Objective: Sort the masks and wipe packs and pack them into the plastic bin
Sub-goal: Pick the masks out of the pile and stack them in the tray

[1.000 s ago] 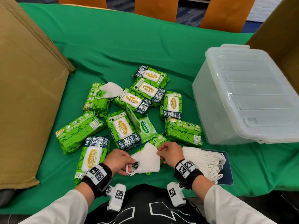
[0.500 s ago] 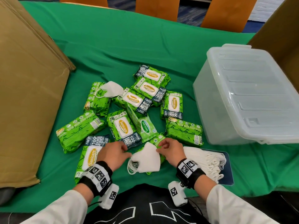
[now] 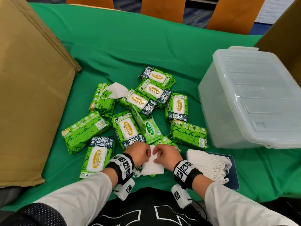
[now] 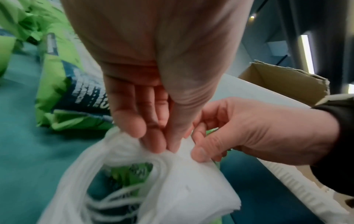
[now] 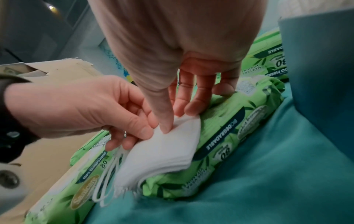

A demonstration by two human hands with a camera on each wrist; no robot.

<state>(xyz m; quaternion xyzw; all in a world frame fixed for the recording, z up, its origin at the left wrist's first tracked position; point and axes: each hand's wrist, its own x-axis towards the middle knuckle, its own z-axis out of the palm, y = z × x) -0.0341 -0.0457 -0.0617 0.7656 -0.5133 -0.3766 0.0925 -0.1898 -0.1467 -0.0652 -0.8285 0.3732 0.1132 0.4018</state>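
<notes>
A small stack of white masks (image 3: 153, 166) lies at the near table edge, partly on a green wipe pack (image 5: 229, 130). My left hand (image 3: 147, 153) and right hand (image 3: 157, 154) meet at its far edge, and both pinch it between thumb and fingers. The left wrist view shows my left hand (image 4: 162, 145) pinching the masks (image 4: 191, 189), whose ear loops hang below. In the right wrist view my right hand (image 5: 176, 119) pinches the masks (image 5: 162, 151). Several green wipe packs (image 3: 128, 129) lie scattered beyond. One lone mask (image 3: 115, 91) rests on a pack.
The clear plastic bin (image 3: 252, 98) stands at the right with its lid on. A bigger pile of masks (image 3: 208, 165) sits on a dark blue tray (image 3: 234, 176) by my right wrist. A large cardboard box (image 3: 32, 95) fills the left, more cardboard (image 3: 285, 38) the far right.
My left hand left the stack's left side, passed over a wipe pack, and now pinches the far edge next to my right hand. The stack has stayed roughly in place.
</notes>
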